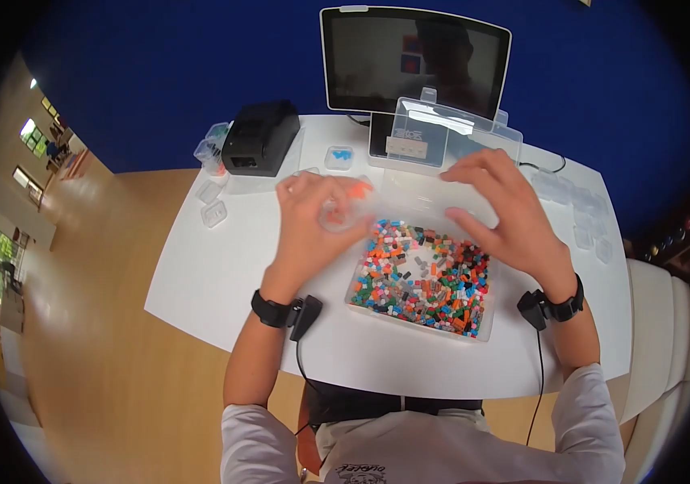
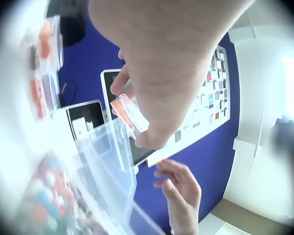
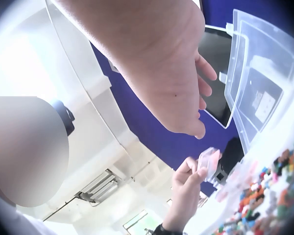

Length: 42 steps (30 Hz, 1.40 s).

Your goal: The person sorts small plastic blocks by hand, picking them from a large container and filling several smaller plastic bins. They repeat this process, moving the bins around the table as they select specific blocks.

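Note:
My left hand (image 1: 306,216) is raised beside the back left corner of a clear bin (image 1: 419,319). Between its thumb and fingers it pinches a small clear plastic box (image 2: 129,115) with orange contents, tilted up on its side in the left wrist view. The bin holds a mass of small multicoloured building bricks (image 1: 450,302), thinner in the middle, where the white bottom shows. My right hand (image 1: 508,211) hovers over the bin's back right corner, fingers spread and loosely bent, with nothing between them.
The bin's clear lid (image 1: 474,129) stands up at the back, before a monitor (image 1: 377,60). A black printer (image 1: 260,139) stands at back left. Small clear boxes surround it, including one with blue pieces (image 1: 340,156). More clear boxes (image 1: 579,202) lie along the right edge.

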{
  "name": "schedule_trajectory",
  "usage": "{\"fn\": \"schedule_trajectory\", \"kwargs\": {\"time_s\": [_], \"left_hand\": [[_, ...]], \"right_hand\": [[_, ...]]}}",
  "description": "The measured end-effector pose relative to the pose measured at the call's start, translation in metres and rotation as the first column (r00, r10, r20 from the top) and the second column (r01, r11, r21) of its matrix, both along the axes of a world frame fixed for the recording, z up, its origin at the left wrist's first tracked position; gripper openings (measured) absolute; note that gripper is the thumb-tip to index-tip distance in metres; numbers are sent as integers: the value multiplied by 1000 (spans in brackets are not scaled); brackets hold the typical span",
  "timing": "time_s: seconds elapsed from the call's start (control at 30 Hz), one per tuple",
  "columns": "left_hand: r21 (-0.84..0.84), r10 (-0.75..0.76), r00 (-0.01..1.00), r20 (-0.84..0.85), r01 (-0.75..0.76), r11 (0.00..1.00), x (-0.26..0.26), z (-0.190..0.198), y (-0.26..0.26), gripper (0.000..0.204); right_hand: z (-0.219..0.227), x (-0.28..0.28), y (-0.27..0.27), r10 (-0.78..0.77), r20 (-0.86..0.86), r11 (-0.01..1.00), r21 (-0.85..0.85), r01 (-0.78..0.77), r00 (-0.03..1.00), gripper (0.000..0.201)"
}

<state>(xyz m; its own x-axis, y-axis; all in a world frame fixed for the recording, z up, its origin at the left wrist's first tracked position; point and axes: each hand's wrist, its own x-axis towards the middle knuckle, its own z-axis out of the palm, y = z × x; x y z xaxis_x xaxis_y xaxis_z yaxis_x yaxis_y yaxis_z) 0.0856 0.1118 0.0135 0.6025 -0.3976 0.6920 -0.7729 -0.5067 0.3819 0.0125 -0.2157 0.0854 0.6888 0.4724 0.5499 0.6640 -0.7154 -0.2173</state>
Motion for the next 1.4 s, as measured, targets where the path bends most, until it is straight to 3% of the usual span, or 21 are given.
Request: {"fn": "schedule_trajectory", "kwargs": {"time_s": [0.03,0.1,0.23,0.33,0.4,0.47,0.53,0.67,0.73,0.83,1.07,1.13,1.23,1.33,1.4], "left_hand": [[-15,9,1000,2,-9,1000,4,2,10,35],[56,243,969,-50,-240,969,11,6,26,35],[14,192,968,-161,-193,981,14,12,41,43],[116,139,983,-123,-125,985,10,9,38,44],[289,146,973,-181,-90,953,10,4,34,45],[318,138,969,-204,-68,946,11,-2,31,45],[354,125,967,-223,-40,935,12,-6,30,45],[339,129,980,-151,-72,938,13,-4,29,47],[337,139,980,-143,-83,938,11,0,27,47],[356,160,976,-146,-99,929,13,-3,29,45],[248,219,957,-191,-169,954,23,3,50,52],[108,104,945,-310,-74,991,28,5,58,62],[170,119,908,-402,-54,984,19,10,60,57],[232,77,899,-432,28,972,22,3,65,60],[252,107,903,-416,1,968,26,-2,66,60]], "right_hand": [[0,-3,-7,-90,4,996,19,90,996,35],[-4,-13,-25,-123,-3,992,26,123,992,31],[-21,-37,-61,-197,-36,978,61,199,980,24],[-37,-49,-85,-325,-93,935,116,335,941,21],[-50,-52,-102,-389,-100,909,124,399,916,22],[-67,-53,-119,-455,-105,874,138,466,884,22],[-82,-53,-135,-528,-23,845,87,528,849,28],[-93,-60,-170,-600,-36,797,56,602,799,45],[-95,-64,-184,-682,-7,730,-56,681,731,63],[-115,-66,-205,-743,-48,668,-99,737,667,71],[-150,-60,-227,-778,-140,626,-109,772,612,65],[-147,-60,-225,-765,-145,640,-59,766,628,61],[-146,-58,-221,-761,-162,642,-51,765,628,58],[-149,-59,-223,-767,-123,638,-44,769,629,57],[-146,-60,-222,-777,-123,626,-35,779,618,57]]}}
